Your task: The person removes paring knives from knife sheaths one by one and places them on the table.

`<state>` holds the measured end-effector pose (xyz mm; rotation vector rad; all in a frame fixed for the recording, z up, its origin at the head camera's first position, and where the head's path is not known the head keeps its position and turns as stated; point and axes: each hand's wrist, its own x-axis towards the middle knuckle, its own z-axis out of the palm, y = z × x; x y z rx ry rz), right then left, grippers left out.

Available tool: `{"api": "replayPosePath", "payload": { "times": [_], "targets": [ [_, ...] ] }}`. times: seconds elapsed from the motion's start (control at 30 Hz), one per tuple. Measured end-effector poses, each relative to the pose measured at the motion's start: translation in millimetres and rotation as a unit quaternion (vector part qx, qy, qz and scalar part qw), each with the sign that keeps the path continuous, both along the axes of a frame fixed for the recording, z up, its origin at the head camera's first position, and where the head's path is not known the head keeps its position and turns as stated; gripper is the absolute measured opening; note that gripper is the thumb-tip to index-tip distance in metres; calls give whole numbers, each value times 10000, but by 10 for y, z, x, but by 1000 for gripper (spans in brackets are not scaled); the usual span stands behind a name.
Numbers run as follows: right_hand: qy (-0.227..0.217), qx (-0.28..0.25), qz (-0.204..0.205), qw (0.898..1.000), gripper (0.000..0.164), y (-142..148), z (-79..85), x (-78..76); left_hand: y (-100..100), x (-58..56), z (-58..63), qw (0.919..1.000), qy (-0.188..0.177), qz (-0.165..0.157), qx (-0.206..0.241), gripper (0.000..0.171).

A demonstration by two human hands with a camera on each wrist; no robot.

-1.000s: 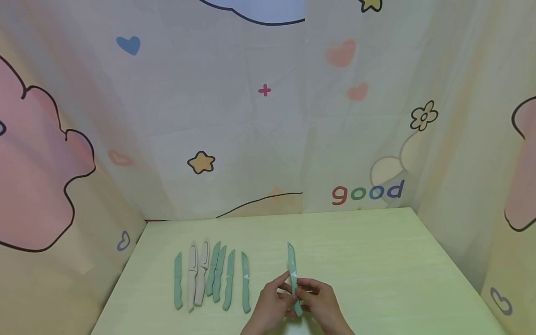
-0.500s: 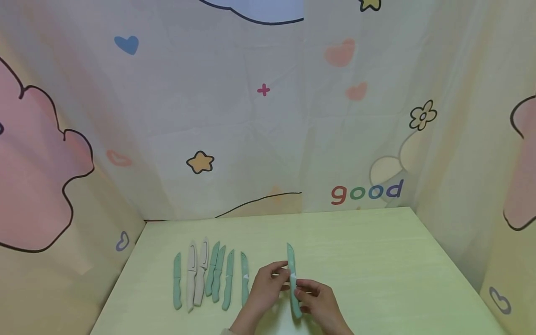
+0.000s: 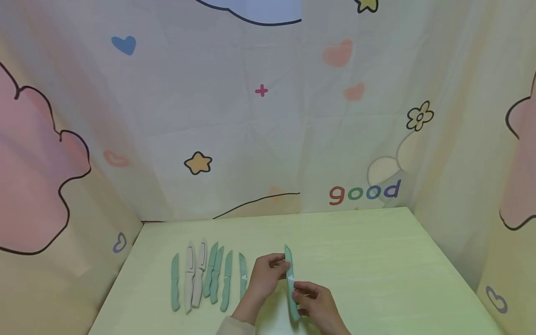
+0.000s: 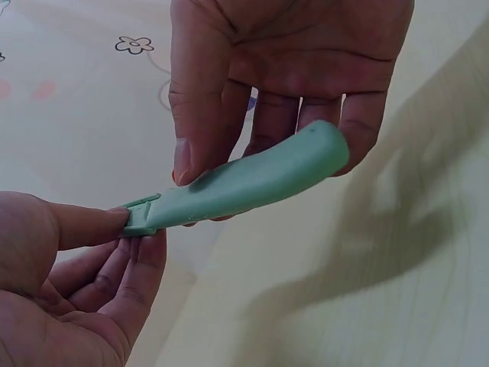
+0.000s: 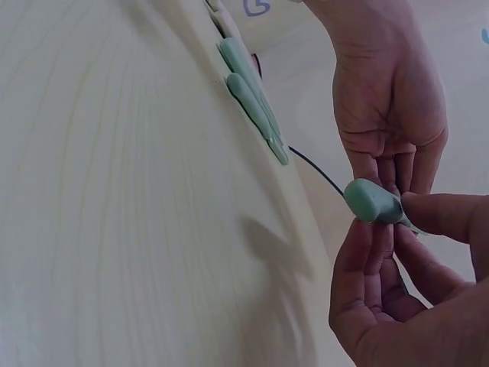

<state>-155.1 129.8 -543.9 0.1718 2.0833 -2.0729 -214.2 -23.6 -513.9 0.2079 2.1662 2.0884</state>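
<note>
A small green knife [image 3: 291, 294] is held over the table between both hands, its tip pointing away. A pale triangular patch shows where blade part and handle meet. My left hand [image 3: 264, 275] pinches the blade part near its upper end, between thumb and fingers. Lower down, my right hand [image 3: 317, 301] grips the handle with thumb and fingertips. The left wrist view shows the curved green handle [image 4: 263, 177] up close, its rounded butt free of the fingers. From the right wrist view the handle's butt [image 5: 362, 200] faces the camera.
Left of the hands lies a row of knives: a green knife [image 3: 175, 284] outermost, two whitish knives [image 3: 190, 279], then several more green ones. My left forearm partly covers the nearest green knife [image 3: 243, 267]. A printed curtain [image 3: 234, 107] stands behind the pale table [image 3: 368, 260].
My left hand has moved from the handle up along the knife to its blade part. The right hand keeps its hold on the handle, and the knife has barely shifted.
</note>
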Motion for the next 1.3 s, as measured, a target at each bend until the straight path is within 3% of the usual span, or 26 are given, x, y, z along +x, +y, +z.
{"api": "replayPosePath", "payload": {
  "times": [0.07, 0.2, 0.3, 0.67, 1.3],
  "targets": [
    [45, -1, 19, 10000, 37, 3, -5, 1, -1, 0, 1, 10000, -46, 2, 44, 28],
    [99, -28, 70, 9999, 39, 4, -15, 9, 9, -81, -172, 9999, -54, 45, 158, 24],
    [84, -68, 111, 9999, 39, 3, -35, 8, 12, -89, -197, 9998, -98, 87, 134, 22],
    [-26, -36, 205, 9998, 36, 7, -61, -6, 20, -52, -153, 9997, -170, 175, 54, 23],
    [-136, 96, 527, 9985, 35, 18, -10, 45, 31, -47, -190, 9994, -291, 205, 31, 21]
  ]
}}
